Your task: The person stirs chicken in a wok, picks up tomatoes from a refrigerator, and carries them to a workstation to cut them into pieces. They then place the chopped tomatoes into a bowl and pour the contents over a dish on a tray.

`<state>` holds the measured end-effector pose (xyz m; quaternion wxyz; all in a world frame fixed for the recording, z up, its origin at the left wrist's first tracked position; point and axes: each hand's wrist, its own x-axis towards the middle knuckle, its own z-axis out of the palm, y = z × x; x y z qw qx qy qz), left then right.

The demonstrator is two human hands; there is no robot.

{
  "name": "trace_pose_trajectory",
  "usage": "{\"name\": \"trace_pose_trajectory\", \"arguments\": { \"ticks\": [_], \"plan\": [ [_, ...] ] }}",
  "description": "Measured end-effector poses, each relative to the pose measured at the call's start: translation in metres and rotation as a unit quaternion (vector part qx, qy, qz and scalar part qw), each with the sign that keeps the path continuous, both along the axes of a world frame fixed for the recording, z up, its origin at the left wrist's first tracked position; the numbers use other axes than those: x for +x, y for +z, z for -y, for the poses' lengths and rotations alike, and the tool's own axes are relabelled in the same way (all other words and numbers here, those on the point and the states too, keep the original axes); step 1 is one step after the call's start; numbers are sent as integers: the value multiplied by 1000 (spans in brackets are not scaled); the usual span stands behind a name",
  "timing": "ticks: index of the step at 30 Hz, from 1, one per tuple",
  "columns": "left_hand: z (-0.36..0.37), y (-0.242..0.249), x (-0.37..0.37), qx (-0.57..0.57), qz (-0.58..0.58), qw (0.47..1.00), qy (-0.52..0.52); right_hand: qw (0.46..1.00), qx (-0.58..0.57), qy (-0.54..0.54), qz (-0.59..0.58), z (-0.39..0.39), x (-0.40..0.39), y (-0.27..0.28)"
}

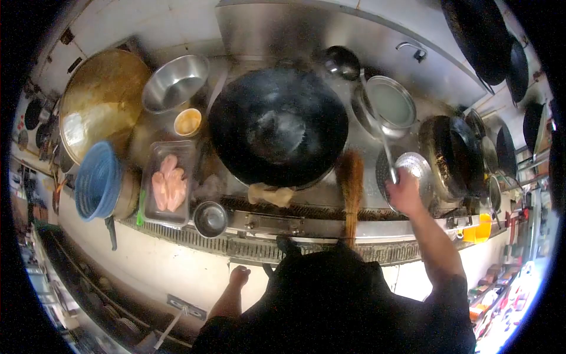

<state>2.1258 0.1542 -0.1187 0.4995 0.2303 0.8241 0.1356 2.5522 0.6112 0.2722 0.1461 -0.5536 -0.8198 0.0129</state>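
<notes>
My right hand [404,192] is wrapped round the handle end of a long ladle [380,127], whose dark round bowl rests up beyond the wok's right rim. Beneath that hand lies a perforated metal strainer [420,168]. A big black wok [277,133] sits in the middle of the stove, with a wet sheen at its bottom and no food visible in it. Low in front of the stove edge, my left hand [239,276] is curled closed, with nothing visible in it. A tan cloth [270,195] lies at the wok's near rim.
Left of the wok stand a tray [147,203] of raw chicken pieces [168,187], a small metal bowl [210,219], an orange-filled cup [187,122], a steel basin [177,82] and a blue basket [97,180]. At right are a bamboo brush [351,192], a pot of cloudy liquid [390,102] and stacked pans [451,156].
</notes>
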Motion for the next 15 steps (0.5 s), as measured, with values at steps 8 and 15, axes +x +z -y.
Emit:
{"name": "trace_pose_trajectory", "arguments": {
  "ticks": [8, 15],
  "plan": [
    [13, -12, 8, 1, 17, 999, 34, 963, -166, -181, -114, -114, 80, -27],
    [16, -15, 9, 37, 27, 999, 14, 870, -305, -219, -320, -130, 96, -41]
  ]
}}
